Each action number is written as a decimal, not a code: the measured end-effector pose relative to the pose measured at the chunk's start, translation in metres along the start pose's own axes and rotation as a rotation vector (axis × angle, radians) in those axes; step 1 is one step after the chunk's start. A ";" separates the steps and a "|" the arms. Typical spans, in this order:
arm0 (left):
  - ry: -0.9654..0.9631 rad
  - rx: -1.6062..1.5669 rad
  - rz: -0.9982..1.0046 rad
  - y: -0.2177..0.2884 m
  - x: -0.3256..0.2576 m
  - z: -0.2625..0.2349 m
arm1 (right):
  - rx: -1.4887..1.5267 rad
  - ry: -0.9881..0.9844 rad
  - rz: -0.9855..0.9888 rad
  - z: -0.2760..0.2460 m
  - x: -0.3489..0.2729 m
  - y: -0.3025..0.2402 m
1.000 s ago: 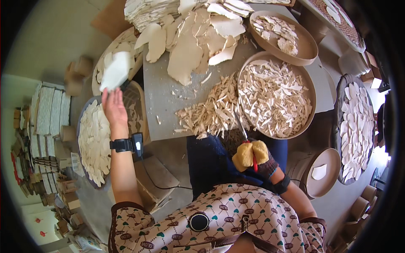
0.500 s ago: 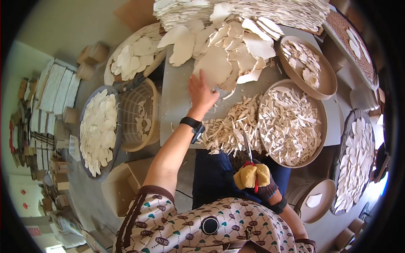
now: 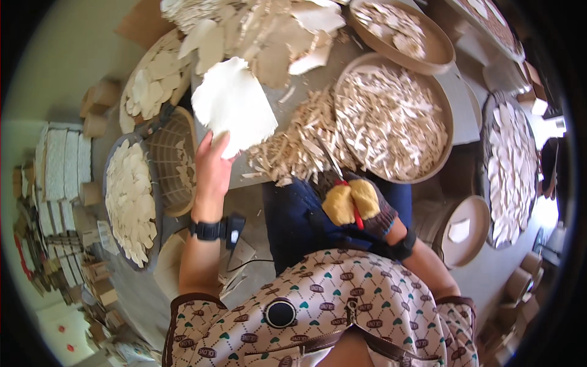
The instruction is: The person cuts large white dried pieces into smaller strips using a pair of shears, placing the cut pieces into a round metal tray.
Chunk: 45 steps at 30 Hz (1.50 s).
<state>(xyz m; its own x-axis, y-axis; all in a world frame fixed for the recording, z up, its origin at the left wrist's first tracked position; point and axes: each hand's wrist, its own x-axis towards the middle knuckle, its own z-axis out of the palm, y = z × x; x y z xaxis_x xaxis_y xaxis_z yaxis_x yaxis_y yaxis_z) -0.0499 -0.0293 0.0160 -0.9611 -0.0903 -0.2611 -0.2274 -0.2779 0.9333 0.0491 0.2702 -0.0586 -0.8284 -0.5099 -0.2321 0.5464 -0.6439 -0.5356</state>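
At the far left we see stacks of pale flat pieces (image 3: 58,174) standing on the floor, and next to them a round tray of cut white pieces (image 3: 129,199) beside an empty woven basket (image 3: 173,160). Our left hand (image 3: 212,168), bare and with a black wrist strap below it, grips the lower edge of a large white sheet (image 3: 232,105), fingers closed on it from beneath, so the sheet hangs in the air above the near left edge of the tabletop (image 3: 293,101). It looks thin and brittle, and we judge that holding it by one edge alone could let it crack or snap under its own weight, or slip out and fall into the basket below. Just to the right, a heap of narrow offcut strips (image 3: 293,147) lies on the tabletop, touching a wide round tray of small white slivers (image 3: 394,113); a careless swing of the sheet could sweep strips off the edge. Our right hand (image 3: 354,205), in a yellow glove, rests low over our lap, closed around a red-handled blade (image 3: 339,177) whose tip points up toward the strips. Bringing sheet and blade together in the air risks a slip toward the bare left hand. Further right stands another tray of white pieces (image 3: 510,165).
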 end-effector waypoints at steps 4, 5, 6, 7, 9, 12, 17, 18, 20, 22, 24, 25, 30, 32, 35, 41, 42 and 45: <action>-0.111 0.042 0.037 -0.021 -0.049 0.034 | -0.028 0.003 -0.086 0.006 0.005 0.004; -0.087 0.073 0.073 -0.027 -0.058 0.038 | -0.076 0.028 -0.094 0.010 0.003 0.004; -0.063 0.104 0.111 -0.032 -0.064 0.043 | -0.124 0.051 -0.101 0.012 0.002 0.004; -0.071 0.107 0.111 -0.037 -0.070 0.048 | -0.235 0.032 -0.136 0.014 0.001 0.003; -0.094 0.105 0.132 -0.046 -0.079 0.058 | -0.507 0.031 -0.239 0.013 -0.003 0.005; -0.108 0.091 0.128 -0.053 -0.088 0.063 | -1.014 0.036 -0.405 0.016 -0.009 0.001; -0.129 0.063 0.016 -0.056 -0.092 0.060 | -0.993 0.047 -0.370 0.012 -0.015 0.004; -0.147 0.066 0.004 -0.053 -0.093 0.061 | -1.021 0.036 -0.364 0.010 -0.017 0.003; -0.165 0.072 -0.010 -0.052 -0.093 0.062 | -1.045 0.026 -0.359 0.008 -0.018 0.003; -0.174 0.065 -0.026 -0.051 -0.092 0.061 | -1.033 0.025 -0.350 0.006 -0.019 0.004; -0.184 0.058 -0.049 -0.046 -0.090 0.062 | -1.039 0.016 -0.321 0.006 -0.021 0.003; -0.194 0.050 -0.070 -0.044 -0.089 0.063 | -1.043 0.015 -0.310 0.005 -0.021 0.003; -0.187 0.085 -0.069 -0.045 -0.084 0.061 | -1.002 0.053 -0.391 0.004 -0.016 0.012; -0.178 0.077 -0.064 -0.045 -0.084 0.059 | -0.853 0.061 -0.326 0.005 -0.015 0.009; -0.169 0.051 -0.158 -0.040 -0.079 0.051 | -1.046 -0.023 -0.296 0.003 -0.018 0.001; -0.305 0.381 0.287 -0.029 -0.048 0.020 | -1.034 -0.100 -0.375 0.003 -0.034 -0.011; -0.298 0.385 0.285 -0.026 -0.041 0.018 | -0.510 -0.065 -0.147 0.009 -0.037 -0.011; -0.215 0.491 0.538 -0.019 -0.030 0.012 | -0.169 -0.026 0.060 -0.006 -0.039 0.001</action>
<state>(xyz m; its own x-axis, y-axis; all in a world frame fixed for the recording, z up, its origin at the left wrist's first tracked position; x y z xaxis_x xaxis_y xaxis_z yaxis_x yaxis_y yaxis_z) -0.0191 -0.0101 0.0093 -0.9572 0.1094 0.2679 0.2859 0.2139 0.9341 0.0813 0.2931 -0.0547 -0.7899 -0.5609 -0.2479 0.5648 -0.5079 -0.6504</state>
